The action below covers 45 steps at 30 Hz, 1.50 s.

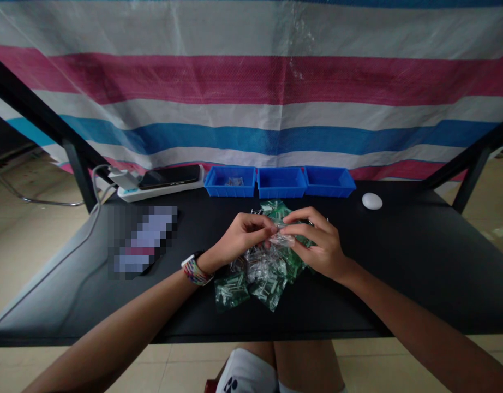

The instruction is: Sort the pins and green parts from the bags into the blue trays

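Observation:
Between my two hands is a small clear plastic bag (283, 238), held above a pile of similar bags. My left hand (251, 236) pinches its left side with thumb and fingers. From the right, my right hand (319, 243) grips the same bag between thumb and fingertips. What lies inside the held bag is too small to make out. Beneath the hands are several clear and green-tinted bags (232, 290) with small metal, pin-like pieces in them. Part of the pile is hidden by my hands.
Three blue bins (281, 192) stand in a row at the back; the left one holds a small clear bag (234, 181). A power strip (161, 191) carries a dark phone (170, 177). A blurred-out phone (147, 240) lies left, a white mouse-like object (372, 201) right.

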Tool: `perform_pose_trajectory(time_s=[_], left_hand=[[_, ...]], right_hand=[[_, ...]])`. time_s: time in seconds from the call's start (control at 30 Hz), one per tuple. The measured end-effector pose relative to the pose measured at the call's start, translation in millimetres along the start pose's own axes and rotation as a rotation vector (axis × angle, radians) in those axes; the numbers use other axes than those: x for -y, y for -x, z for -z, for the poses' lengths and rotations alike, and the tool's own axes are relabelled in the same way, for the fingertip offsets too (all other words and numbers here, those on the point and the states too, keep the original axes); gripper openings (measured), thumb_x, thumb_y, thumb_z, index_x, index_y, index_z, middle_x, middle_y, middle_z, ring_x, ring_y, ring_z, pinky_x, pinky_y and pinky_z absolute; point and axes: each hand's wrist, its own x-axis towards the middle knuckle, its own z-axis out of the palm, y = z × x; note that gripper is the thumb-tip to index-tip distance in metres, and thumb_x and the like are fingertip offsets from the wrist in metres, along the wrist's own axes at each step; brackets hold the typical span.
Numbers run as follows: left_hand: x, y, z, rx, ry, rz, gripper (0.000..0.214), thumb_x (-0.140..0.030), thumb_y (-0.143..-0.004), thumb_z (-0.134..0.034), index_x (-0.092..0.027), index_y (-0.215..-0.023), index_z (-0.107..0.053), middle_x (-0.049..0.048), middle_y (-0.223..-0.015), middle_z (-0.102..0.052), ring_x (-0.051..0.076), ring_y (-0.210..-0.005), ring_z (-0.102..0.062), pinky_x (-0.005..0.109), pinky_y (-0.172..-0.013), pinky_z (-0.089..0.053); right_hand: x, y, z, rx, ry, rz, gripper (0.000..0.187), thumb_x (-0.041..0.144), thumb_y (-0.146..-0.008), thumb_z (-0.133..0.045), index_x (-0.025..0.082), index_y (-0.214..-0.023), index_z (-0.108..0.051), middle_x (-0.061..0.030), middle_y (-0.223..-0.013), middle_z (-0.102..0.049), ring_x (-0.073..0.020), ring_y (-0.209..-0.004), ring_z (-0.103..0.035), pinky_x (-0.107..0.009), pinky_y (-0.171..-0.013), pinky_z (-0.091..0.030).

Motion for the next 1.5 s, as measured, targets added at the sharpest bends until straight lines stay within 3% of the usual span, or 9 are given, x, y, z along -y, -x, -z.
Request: perform_pose_trajectory(time_s=[0.2, 0.4, 0.53, 0.73, 0.9, 1.1, 1.3, 1.4, 1.5], left_hand=[[4, -4, 1.2, -0.117, -0.001, -0.047, 0.043, -0.055, -0.089, -0.081, -0.016, -0.075, -0.071, 0.0024, -0.065, -0.069, 0.013, -0.058, -0.062, 0.024, -0.058, -0.05], [8, -5, 1.9, -0.14, -0.044, -0.08, 0.042, -0.053, -0.092, -0.079, -0.016, -0.076, -0.068, 0.0026, -0.069, -0.069, 0.013, -0.061, -0.064, 0.023, -0.059, -0.051], [11, -5, 2.7, -0.129, -0.078, -0.094, 0.041, -0.053, -0.095, -0.075, -0.016, -0.078, -0.067, 0.0018, -0.068, -0.068, 0.013, -0.061, -0.063, 0.024, -0.059, -0.051], [12, -2, 1.9, -0.111, -0.113, -0.095, 0.04, -0.051, -0.098, -0.072, -0.017, -0.077, -0.065, 0.0014, -0.068, -0.068, 0.013, -0.062, -0.062, 0.025, -0.062, -0.05], [8, -3, 4.3, -0.171, -0.1, -0.113, 0.042, -0.049, -0.102, -0.062, -0.018, -0.075, -0.067, 0.002, -0.066, -0.067, 0.015, -0.063, -0.063, 0.026, -0.064, -0.049], [9, -3, 7.7, -0.158, -0.076, -0.081, 0.057, -0.054, -0.104, -0.054, -0.017, -0.063, -0.07, 0.0042, -0.057, -0.063, 0.014, -0.056, -0.058, 0.027, -0.06, -0.046], [10, -4, 2.7, -0.09, 0.064, 0.009, 0.06, -0.061, -0.102, -0.058, -0.014, -0.072, -0.081, 0.0078, -0.061, -0.07, 0.015, -0.057, -0.061, 0.028, -0.06, -0.048], [9, -4, 1.7, -0.067, 0.078, 0.012, 0.055, -0.061, -0.098, -0.066, -0.014, -0.074, -0.081, 0.0084, -0.067, -0.074, 0.015, -0.06, -0.063, 0.026, -0.059, -0.048], [8, -4, 1.2, -0.076, 0.064, 0.005, 0.043, -0.055, -0.09, -0.078, -0.015, -0.077, -0.08, 0.006, -0.07, -0.075, 0.014, -0.061, -0.063, 0.024, -0.058, -0.048]], right_hand=[[0, -1, 0, 0.018, -0.135, -0.169, 0.038, 0.017, -0.094, -0.065, 0.03, -0.129, -0.071, -0.0121, -0.135, -0.065, -0.0307, -0.122, -0.067, -0.052, -0.103, -0.06], [-7, -2, -5, -0.055, -0.687, -0.661, 0.039, 0.039, -0.095, -0.075, 0.027, -0.129, -0.062, -0.0054, -0.107, -0.069, -0.0199, -0.083, -0.072, -0.035, -0.069, -0.066], [-7, -4, -9, 0.029, -0.837, -0.837, 0.041, 0.041, -0.086, -0.087, 0.024, -0.115, -0.065, 0.0006, -0.091, -0.069, -0.0169, -0.069, -0.072, -0.034, -0.063, -0.067], [-3, -3, -14, 0.028, -0.82, -0.798, 0.031, 0.039, -0.084, -0.089, 0.021, -0.1, -0.068, 0.0015, -0.082, -0.071, -0.015, -0.062, -0.07, -0.032, -0.061, -0.065], [-2, -4, -12, 0.006, -0.791, -0.788, 0.028, 0.038, -0.083, -0.089, 0.021, -0.092, -0.068, 0.003, -0.076, -0.068, -0.0145, -0.058, -0.069, -0.03, -0.058, -0.062], [-5, -4, -11, -0.055, -0.764, -0.738, 0.021, 0.033, -0.086, -0.086, 0.021, -0.092, -0.069, 0.0046, -0.074, -0.067, -0.0135, -0.057, -0.069, -0.028, -0.057, -0.059], [-3, -4, -10, -0.118, -0.604, -0.63, 0.01, 0.028, -0.09, -0.081, 0.022, -0.095, -0.074, 0.0024, -0.074, -0.069, -0.0139, -0.061, -0.068, -0.029, -0.061, -0.058], [-2, -3, -10, -0.132, -0.544, -0.567, 0.002, 0.025, -0.092, -0.077, 0.023, -0.093, -0.077, -0.0009, -0.088, -0.071, -0.0139, -0.067, -0.068, -0.029, -0.062, -0.058], [-4, -2, -11, -0.133, -0.514, -0.501, 0.01, 0.02, -0.093, -0.072, 0.024, -0.089, -0.08, -0.0031, -0.101, -0.069, -0.013, -0.071, -0.068, -0.028, -0.062, -0.058]])
